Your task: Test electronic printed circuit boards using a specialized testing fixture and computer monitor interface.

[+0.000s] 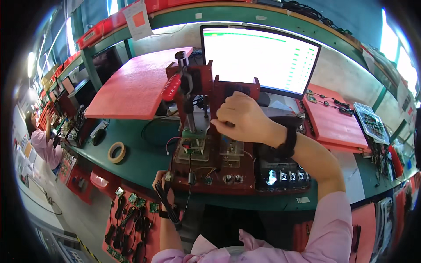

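Note:
My right hand (241, 117) is curled closed over the right half of a dark red test fixture (219, 175). Whatever its fingers may grip is hidden behind them. On the fixture's left half stands a toggle clamp with a red handle (172, 87). Its plunger (189, 115) comes down over a small green circuit board (193, 141). Below the fixture's left front corner, my left hand (161, 186) is closed around a bundled black cable (168, 204). A metal plug (168, 176) shows at its fingertips, beside the fixture's edge.
A lit monitor (261, 59) stands behind the fixture. A black control box (283, 175) sits to its right. Left are a tape roll (116, 152) and a pink foam sheet (131, 83). Boards with black cables (129, 223) lie at lower left. Another person (44, 140) works far left.

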`<state>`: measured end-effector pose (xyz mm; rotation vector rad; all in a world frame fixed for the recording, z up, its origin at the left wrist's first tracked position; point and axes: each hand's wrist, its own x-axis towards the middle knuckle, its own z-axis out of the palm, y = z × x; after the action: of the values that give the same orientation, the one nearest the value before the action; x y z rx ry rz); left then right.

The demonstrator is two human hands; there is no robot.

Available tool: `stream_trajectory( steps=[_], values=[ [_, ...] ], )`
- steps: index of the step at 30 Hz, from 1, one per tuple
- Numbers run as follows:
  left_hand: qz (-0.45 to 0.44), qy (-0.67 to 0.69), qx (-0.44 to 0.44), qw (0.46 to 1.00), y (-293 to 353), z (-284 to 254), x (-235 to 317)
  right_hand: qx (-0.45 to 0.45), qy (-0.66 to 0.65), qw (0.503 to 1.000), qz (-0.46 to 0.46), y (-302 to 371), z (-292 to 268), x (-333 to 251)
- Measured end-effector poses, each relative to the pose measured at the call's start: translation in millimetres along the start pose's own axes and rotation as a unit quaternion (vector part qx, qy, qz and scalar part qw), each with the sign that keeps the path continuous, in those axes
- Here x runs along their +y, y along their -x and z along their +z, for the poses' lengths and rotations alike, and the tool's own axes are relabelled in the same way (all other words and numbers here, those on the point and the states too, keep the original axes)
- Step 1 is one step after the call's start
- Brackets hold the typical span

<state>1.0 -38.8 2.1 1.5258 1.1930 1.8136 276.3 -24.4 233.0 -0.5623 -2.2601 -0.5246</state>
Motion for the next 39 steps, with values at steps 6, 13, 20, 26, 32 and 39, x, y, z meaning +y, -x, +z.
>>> stream_trajectory(
  steps=[6,13,20,26,32,39],
  values=[
    [0.030,0.008,0.011,0.999,1,3,-5,0.088,-0.049,0.994,0.044,-46,-9,-27],
    [0.013,-0.005,0.006,1.000,2,-4,-8,-0.124,0.115,0.985,-0.038,-116,39,-18],
    [0.025,0.006,0.015,1.000,2,7,-7,0.054,-0.188,0.957,0.213,-200,3,29],
    [-0.025,0.051,-0.027,0.998,1,-12,-21,0.175,-0.085,0.974,0.115,-143,44,-30],
    [-0.022,0.066,-0.038,0.997,3,-3,-16,0.358,-0.030,0.933,0.024,-120,72,-23],
    [-0.037,0.047,-0.038,0.998,0,-8,-9,0.284,-0.049,0.956,0.055,-104,70,-37]
  ],
)
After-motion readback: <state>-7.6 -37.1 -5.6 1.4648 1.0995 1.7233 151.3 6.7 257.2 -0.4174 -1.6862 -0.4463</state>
